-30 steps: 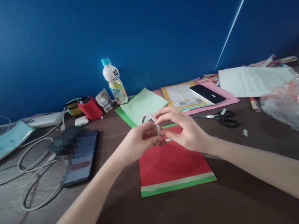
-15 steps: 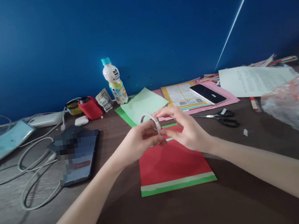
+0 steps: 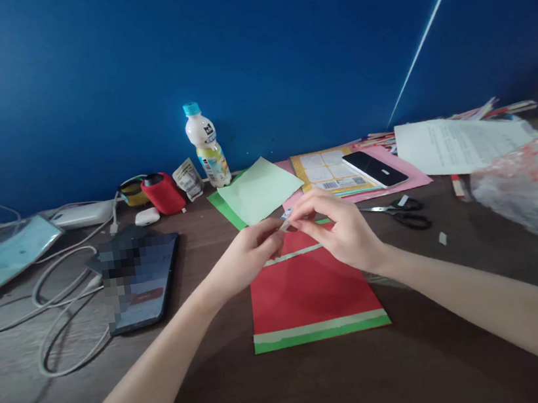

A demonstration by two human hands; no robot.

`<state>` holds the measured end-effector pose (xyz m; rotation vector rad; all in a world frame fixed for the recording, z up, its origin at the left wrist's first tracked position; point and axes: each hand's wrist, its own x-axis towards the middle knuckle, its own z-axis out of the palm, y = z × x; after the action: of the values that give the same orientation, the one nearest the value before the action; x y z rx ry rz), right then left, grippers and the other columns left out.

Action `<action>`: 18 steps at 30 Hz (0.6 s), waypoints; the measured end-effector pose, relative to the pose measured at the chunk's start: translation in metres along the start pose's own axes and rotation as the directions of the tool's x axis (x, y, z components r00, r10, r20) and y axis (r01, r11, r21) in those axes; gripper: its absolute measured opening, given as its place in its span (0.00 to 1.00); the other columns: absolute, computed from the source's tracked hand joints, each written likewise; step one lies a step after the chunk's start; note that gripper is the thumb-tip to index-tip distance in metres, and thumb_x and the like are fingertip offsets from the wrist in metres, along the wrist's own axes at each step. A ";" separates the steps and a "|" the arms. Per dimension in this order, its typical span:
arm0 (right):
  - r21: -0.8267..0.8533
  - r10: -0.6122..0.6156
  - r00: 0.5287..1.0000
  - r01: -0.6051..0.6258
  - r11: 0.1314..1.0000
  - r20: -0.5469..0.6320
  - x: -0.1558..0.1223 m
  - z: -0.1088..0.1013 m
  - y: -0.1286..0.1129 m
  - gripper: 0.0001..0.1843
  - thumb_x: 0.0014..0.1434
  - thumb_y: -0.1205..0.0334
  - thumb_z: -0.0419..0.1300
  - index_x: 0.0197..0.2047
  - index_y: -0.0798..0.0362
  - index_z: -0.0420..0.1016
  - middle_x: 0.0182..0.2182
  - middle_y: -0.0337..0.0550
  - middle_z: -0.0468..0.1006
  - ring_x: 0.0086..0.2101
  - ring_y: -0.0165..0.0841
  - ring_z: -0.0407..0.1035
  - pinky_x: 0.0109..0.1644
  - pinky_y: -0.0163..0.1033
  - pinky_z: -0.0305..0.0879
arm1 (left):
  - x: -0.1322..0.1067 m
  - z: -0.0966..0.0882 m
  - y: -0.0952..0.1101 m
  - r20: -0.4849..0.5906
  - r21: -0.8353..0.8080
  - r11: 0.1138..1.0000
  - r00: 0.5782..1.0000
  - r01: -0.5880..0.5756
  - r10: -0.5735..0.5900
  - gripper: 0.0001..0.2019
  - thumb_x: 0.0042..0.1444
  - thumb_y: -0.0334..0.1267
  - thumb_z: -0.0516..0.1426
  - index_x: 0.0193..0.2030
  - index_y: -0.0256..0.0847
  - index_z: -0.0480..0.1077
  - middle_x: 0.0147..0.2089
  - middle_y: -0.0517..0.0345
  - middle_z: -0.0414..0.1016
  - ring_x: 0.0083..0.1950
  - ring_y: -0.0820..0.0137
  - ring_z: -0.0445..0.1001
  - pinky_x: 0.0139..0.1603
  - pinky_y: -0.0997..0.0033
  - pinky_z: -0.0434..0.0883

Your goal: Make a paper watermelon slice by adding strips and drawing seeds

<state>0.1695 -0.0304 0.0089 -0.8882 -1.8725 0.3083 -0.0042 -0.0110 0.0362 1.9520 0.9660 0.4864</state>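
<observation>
My left hand [image 3: 252, 252] and my right hand [image 3: 336, 227] meet above the far part of a red paper sheet [image 3: 308, 292], their fingers closed in pinches around a roll of tape [image 3: 286, 221]. Only a narrow pale piece of the roll shows between the fingertips; the rest is hidden. The red sheet lies flat and has a pale and green band along its near edge. Another pale strip [image 3: 317, 247] crosses it under my hands, and green shows at its far edge.
Behind my hands lie pale green paper [image 3: 260, 189] and an upright bottle [image 3: 206, 147]. Scissors [image 3: 396, 209] and a phone [image 3: 374, 168] are to the right, near crumpled clear plastic [image 3: 535, 189]. A tablet [image 3: 154, 286] and looped white cable [image 3: 68, 370] lie left.
The tape roll has turned from an open upright ring to a thin sliver between my fingers. My fingers have shifted around it, while the sheet has stayed put.
</observation>
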 end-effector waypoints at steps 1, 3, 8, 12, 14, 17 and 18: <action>0.011 -0.001 1.000 0.001 1.000 0.008 0.000 0.000 0.000 0.04 0.57 0.68 0.53 0.33 0.52 0.68 0.31 0.41 0.70 0.36 0.31 0.66 0.40 0.39 0.64 | 0.000 0.000 0.000 -0.008 0.009 1.000 1.000 0.007 -0.007 0.10 0.55 0.38 0.44 0.28 0.38 0.61 0.25 0.64 0.59 0.27 0.77 0.59 0.30 0.77 0.60; 0.030 -0.003 1.000 0.003 1.000 0.028 0.001 -0.001 0.000 0.05 0.57 0.69 0.52 0.32 0.52 0.67 0.31 0.41 0.70 0.35 0.31 0.65 0.39 0.39 0.64 | 0.001 -0.001 -0.001 0.000 -0.014 1.000 1.000 0.010 -0.010 0.09 0.55 0.37 0.44 0.28 0.38 0.60 0.25 0.64 0.57 0.27 0.77 0.58 0.30 0.77 0.59; 0.068 0.017 0.998 -0.021 0.997 0.055 0.002 -0.003 -0.001 0.04 0.57 0.70 0.53 0.31 0.53 0.66 0.30 0.41 0.69 0.35 0.31 0.64 0.39 0.39 0.62 | 0.000 -0.003 -0.004 0.035 -0.111 0.994 0.999 -0.019 0.023 0.11 0.55 0.35 0.42 0.31 0.38 0.64 0.24 0.64 0.56 0.28 0.76 0.56 0.32 0.76 0.59; 0.105 0.040 0.996 -0.049 0.993 0.083 0.003 -0.004 -0.002 0.03 0.57 0.69 0.52 0.32 0.54 0.65 0.31 0.42 0.69 0.36 0.31 0.64 0.39 0.39 0.62 | -0.001 -0.004 -0.007 0.023 -0.088 0.996 1.000 0.012 -0.010 0.13 0.56 0.39 0.44 0.37 0.38 0.66 0.25 0.63 0.57 0.28 0.76 0.57 0.32 0.77 0.60; 0.122 0.062 0.994 -0.073 0.990 0.094 0.003 -0.004 -0.001 0.03 0.58 0.69 0.52 0.32 0.54 0.65 0.31 0.42 0.68 0.35 0.31 0.64 0.38 0.38 0.61 | -0.001 -0.004 -0.009 0.016 -0.071 0.997 1.000 0.025 -0.024 0.14 0.55 0.40 0.44 0.41 0.38 0.67 0.27 0.62 0.61 0.30 0.75 0.59 0.33 0.77 0.61; 0.161 0.087 0.989 -0.106 0.981 0.123 0.004 -0.005 -0.001 0.03 0.58 0.68 0.52 0.32 0.54 0.64 0.31 0.41 0.67 0.35 0.30 0.64 0.38 0.38 0.61 | -0.001 -0.003 -0.014 0.000 -0.083 0.995 0.999 0.047 -0.047 0.17 0.55 0.40 0.45 0.49 0.39 0.65 0.34 0.59 0.67 0.35 0.74 0.63 0.38 0.76 0.62; 0.178 0.093 0.986 -0.117 0.977 0.138 0.004 -0.005 -0.001 0.03 0.58 0.68 0.52 0.32 0.54 0.64 0.31 0.41 0.67 0.35 0.30 0.63 0.38 0.38 0.61 | -0.001 -0.004 -0.015 -0.002 -0.093 0.994 0.998 0.061 -0.062 0.18 0.55 0.41 0.45 0.51 0.40 0.64 0.36 0.59 0.68 0.36 0.73 0.64 0.39 0.76 0.63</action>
<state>0.1725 -0.0291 0.0143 -0.8582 -1.8816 0.6084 -0.0139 -0.0052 0.0255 1.8335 0.9870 0.4928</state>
